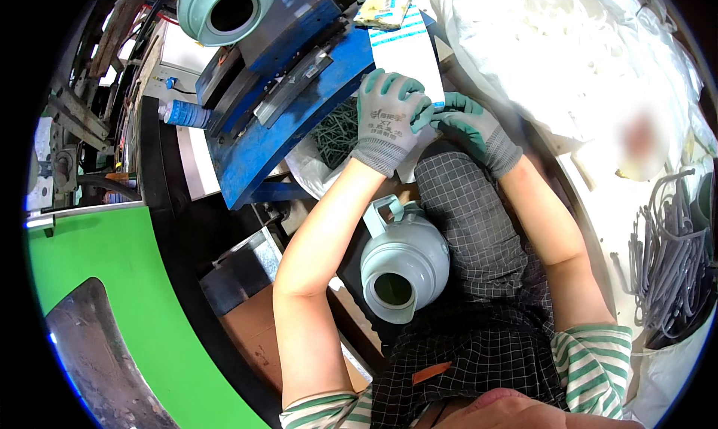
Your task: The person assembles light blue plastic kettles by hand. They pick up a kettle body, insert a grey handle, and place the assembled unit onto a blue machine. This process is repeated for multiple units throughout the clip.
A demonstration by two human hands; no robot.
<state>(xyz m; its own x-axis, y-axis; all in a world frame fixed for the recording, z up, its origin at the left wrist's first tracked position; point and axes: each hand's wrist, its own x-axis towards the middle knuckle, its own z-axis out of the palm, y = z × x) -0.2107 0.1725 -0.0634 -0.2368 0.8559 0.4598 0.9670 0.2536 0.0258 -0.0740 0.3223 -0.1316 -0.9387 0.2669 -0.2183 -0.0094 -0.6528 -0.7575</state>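
While L hand & R hand work nr box, fingers curled, can't tell if pinching, stay clear of lower flask

Both your arms reach forward from the lower edge, elbows bent, hands meeting ahead of your body. Left forearm: bare, slanting up and to the right. Left hand: gloved, back uppermost, fingers pointing away from you and bent at the knuckles, slightly spread; thumb side toward the other hand. Left wrist: roughly straight. Right forearm: bare, slanting up and to the left. Right hand: gloved, turned inward, fingers curled and pointing left. Your fingertips lie close together; contact between them, and any grip, cannot be told.
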